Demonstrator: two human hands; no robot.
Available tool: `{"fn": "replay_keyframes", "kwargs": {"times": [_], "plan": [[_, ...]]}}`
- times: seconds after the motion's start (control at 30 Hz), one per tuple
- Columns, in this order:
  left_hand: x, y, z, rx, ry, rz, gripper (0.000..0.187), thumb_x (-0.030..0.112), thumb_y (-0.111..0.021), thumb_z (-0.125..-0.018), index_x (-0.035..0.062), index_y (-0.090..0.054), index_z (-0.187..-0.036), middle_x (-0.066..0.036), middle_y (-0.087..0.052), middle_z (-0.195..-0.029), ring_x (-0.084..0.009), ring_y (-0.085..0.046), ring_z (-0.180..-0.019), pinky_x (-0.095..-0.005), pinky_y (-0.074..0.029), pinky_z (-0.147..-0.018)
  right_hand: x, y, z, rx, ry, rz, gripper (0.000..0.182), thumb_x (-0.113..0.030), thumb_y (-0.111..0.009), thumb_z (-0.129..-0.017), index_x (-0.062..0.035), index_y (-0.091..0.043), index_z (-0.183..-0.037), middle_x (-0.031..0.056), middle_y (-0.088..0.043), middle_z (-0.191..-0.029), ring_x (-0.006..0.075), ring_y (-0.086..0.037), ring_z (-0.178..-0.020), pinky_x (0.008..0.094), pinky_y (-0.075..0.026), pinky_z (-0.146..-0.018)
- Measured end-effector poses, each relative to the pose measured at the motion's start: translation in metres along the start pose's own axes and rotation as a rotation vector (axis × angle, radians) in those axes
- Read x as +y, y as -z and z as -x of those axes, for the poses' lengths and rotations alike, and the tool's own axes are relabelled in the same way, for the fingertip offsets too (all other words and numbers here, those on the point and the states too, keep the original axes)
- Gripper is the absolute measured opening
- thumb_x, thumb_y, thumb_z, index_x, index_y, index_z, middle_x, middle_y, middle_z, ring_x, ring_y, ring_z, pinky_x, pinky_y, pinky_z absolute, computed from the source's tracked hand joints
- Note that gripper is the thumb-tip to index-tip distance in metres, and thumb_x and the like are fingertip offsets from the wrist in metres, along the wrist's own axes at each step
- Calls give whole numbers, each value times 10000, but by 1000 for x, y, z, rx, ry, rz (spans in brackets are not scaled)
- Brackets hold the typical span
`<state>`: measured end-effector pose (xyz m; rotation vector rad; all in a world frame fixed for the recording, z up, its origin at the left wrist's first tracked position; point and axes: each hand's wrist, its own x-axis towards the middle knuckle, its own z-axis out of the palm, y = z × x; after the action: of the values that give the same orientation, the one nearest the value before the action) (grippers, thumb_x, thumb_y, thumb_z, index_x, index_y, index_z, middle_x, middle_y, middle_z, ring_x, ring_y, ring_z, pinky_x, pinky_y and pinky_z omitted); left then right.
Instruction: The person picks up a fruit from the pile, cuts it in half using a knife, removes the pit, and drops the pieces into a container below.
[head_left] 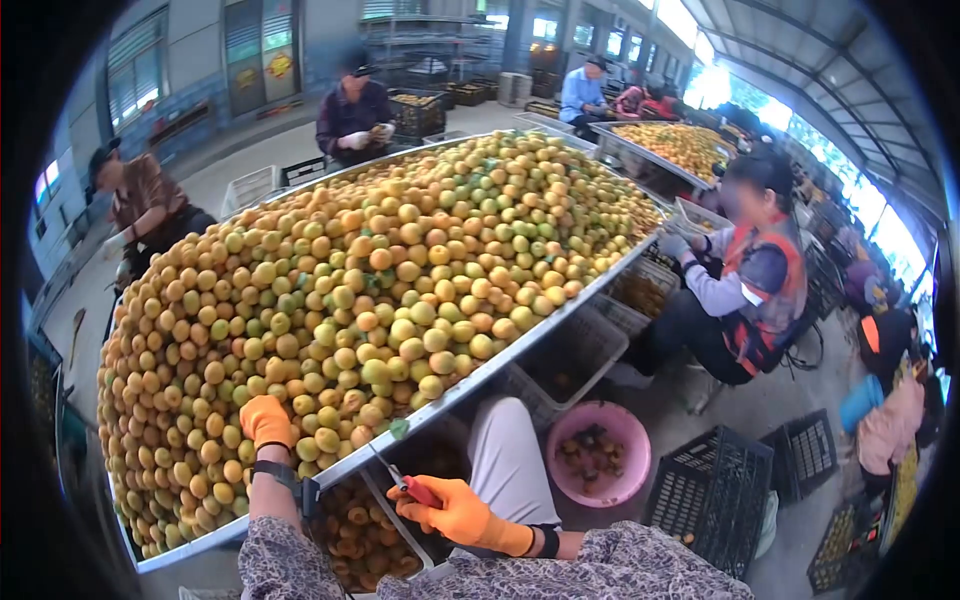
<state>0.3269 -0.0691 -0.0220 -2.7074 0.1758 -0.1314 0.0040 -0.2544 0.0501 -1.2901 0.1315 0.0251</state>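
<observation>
Yellow-orange apricots (400, 270) lie heaped on a large metal-edged table in front of me. My left hand (265, 421), in an orange glove, reaches down against the near part of the heap. Its fingers look curled and turned away, so whatever is in them is hidden. Closer to my body, my right hand (465, 515), also gloved in orange, is closed around a red-handled cutting tool (424, 491). The tool's thin metal blade points up and left toward the table's rim (400, 428). Below the rim, a crate holds brownish-orange fruit (355, 535), close under my forearms.
A pink basin (600, 455) with dark scraps stands right of my knee. Black crates (710, 495) are on the floor beyond it. A person in an orange-and-grey vest (765, 270) sits along the table's right edge. Two other people are at its far left side.
</observation>
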Motion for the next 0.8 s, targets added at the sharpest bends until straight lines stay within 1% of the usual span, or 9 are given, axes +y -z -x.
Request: {"fn": "replay_keyframes", "kwargs": {"times": [0.2, 0.33, 0.4, 0.43, 0.47, 0.5, 0.57, 0.67, 0.8], "plan": [[-10, 11, 0, -69, 73, 102, 86, 144, -695, -737, 119, -752, -797, -87, -726, -772, -231, -714, -726, -379, -558, -573, -1, 7, 6, 10, 28, -43, 295, -113, -660, -905, 4, -607, -1171, 3, -634, -887, 52, -495, -627, 203, -417, -565], [-39, 13, 20, 28, 103, 439, 310, 211, -715, -690, 35, -714, -945, -158, -715, -849, -229, -705, -745, -331, -560, -642, -4, 7, 2, -12, 0, 1, 274, -107, -641, -915, 3, -610, -1164, -1, -634, -866, 49, -502, -601, 193, -380, -507], [-61, 32, 39, -4, 333, 1247, 300, 235, -697, -734, 30, -708, -953, -123, -699, -824, -162, -665, -687, -303, -547, -619, -8, 1, 1, 2, 20, 27, 272, -142, -614, -937, -19, -603, -1179, 1, -632, -838, 43, -478, -577, 183, -355, -491], [-76, -5, 35, 87, 157, 1664, 317, 253, -654, -817, 44, -684, -1053, -76, -659, -741, -131, -600, -602, -284, -524, -568, -6, 1, -3, 4, 18, -51, 259, -134, -620, -931, -26, -596, -1165, 11, -634, -833, 39, -476, -581, 188, -375, -497], [-78, 44, 81, 146, 169, 1900, 319, 173, -553, -903, 104, -626, -1205, 23, -582, -725, -100, -552, -549, -244, -470, -496, -1, 1, -7, -20, -3, -139, 247, -127, -626, -926, -33, -589, -1151, 21, -636, -828, 35, -475, -584, 193, -395, -502], [-94, 30, 86, 39, 8, 1958, 363, 169, -539, -910, 112, -587, -1266, -1, -600, -789, -118, -569, -582, -268, -498, -529, 3, -3, -10, -59, 21, -231, 243, -178, -614, -942, -39, -572, -1137, 35, -634, -828, 36, -463, -560, 188, -377, -480], [-85, 47, 124, -56, -183, 2696, 538, 156, -562, -880, 116, -431, -1400, -77, -627, -1016, -191, -627, -830, -318, -539, -671, 1, -14, -19, -127, 0, -292, 284, -297, -588, -962, -50, -551, -1097, 50, -621, -809, 38, -438, -514, 183, -339, -437], [-79, 53, 187, -193, -163, 2967, 440, 77, -547, -883, 73, -456, -1313, -223, -537, -1270, -370, -604, -1080, -448, -509, -966, -17, -37, -27, -203, -21, -82, 401, -449, -561, -952, -54, -542, -1014, 38, -594, -759, 38, -422, -469, 189, -301, -397], [-71, 54, 241, -279, -47, 3240, 469, 18, -611, -851, 73, -454, -1289, -258, -489, -1316, -440, -520, -1194, -515, -437, -1046, -18, -61, -27, -346, -163, -23, 398, -444, -562, -955, -53, -562, -1030, 9, -566, -723, 30, -427, -499, 185, -313, -423]]}}
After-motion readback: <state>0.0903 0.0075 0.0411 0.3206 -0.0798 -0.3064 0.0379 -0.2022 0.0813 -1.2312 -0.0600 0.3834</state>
